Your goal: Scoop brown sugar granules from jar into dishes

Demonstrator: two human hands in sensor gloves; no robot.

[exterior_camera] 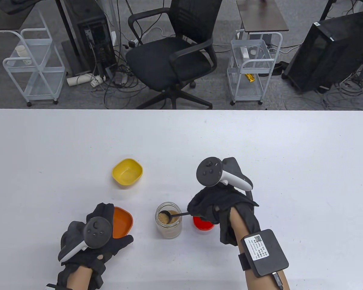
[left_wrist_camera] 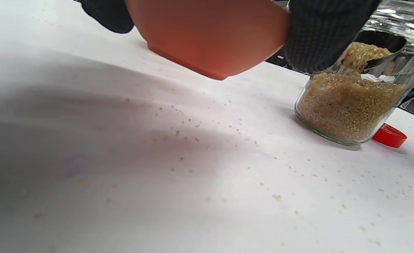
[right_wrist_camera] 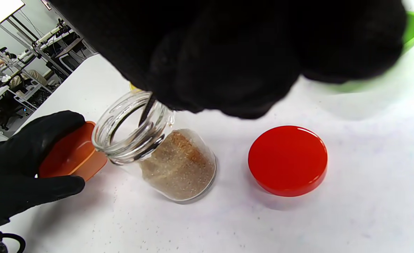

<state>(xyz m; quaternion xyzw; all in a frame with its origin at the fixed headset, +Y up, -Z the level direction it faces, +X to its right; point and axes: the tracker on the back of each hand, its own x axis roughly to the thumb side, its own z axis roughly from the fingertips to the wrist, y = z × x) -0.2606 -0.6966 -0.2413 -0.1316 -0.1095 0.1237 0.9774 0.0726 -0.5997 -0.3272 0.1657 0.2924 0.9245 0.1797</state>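
I see grey carpet floor (exterior_camera: 24,102) across top of frame. Black office chair (exterior_camera: 175,57) top centre. White wire carts upper left (exterior_camera: 33,66) and upper right (exterior_camera: 251,69). Black computer towers (exterior_camera: 91,33), (exterior_camera: 329,51) beside them, cables tangled between. White table (exterior_camera: 260,145) fills lower frame.

Red lid (right_wrist_camera: 287,160) beside sugar-filled glass jar (right_wrist_camera: 157,147).
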